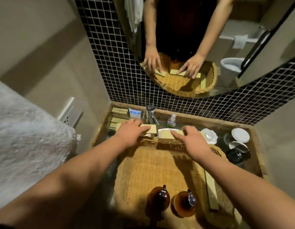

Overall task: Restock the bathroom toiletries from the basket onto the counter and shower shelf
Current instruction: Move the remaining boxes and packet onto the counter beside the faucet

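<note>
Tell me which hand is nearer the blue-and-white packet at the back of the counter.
Left. The left hand, gripping a yellow box, is just in front of the packet; the right hand, holding a second box, lies farther right, past the faucet.

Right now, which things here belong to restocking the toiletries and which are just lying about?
Job: wicker basket, two amber pump bottles, long beige box, a beige box in the left hand, another in the right hand, stacked beige boxes.
Just there: faucet, small clear pump bottle, white dishes, black cups, towel.
</note>
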A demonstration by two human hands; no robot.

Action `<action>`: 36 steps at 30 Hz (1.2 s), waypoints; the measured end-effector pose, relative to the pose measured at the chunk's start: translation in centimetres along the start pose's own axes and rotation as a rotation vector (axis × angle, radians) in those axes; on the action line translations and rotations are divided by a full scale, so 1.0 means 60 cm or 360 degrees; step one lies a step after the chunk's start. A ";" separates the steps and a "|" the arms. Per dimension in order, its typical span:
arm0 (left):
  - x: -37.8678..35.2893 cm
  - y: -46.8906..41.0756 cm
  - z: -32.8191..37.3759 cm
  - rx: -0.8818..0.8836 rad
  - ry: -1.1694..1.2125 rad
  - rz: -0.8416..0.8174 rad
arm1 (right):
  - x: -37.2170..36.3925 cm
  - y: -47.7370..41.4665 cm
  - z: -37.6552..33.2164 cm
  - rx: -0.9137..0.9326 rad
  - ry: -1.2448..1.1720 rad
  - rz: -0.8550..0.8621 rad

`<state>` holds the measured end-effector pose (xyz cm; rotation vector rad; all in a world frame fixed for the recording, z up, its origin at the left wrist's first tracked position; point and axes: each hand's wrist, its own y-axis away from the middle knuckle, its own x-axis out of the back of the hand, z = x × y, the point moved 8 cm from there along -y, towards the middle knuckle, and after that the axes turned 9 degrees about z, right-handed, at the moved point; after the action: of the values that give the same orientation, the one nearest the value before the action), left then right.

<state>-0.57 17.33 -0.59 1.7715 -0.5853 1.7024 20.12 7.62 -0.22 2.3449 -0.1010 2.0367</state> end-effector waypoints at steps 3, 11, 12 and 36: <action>-0.011 0.006 -0.031 0.0019 0.0018 -0.0101 | 0.002 -0.017 -0.013 0.0094 0.0039 0.0030; -0.039 -0.036 -0.121 0.0062 -0.0003 -0.0154 | 0.007 -0.074 -0.041 0.0069 0.0036 -0.0031; -0.047 -0.044 -0.129 0.0057 0.0004 -0.0170 | 0.002 -0.078 -0.043 0.0054 0.0045 -0.0050; -0.237 -0.123 -0.240 0.0041 0.0159 -0.0436 | -0.064 -0.096 -0.015 -0.0178 -0.0013 -0.0176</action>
<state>-7.03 31.22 -15.73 1.6859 -0.2644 1.6016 19.11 13.51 -3.81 2.2402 -0.0810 1.9195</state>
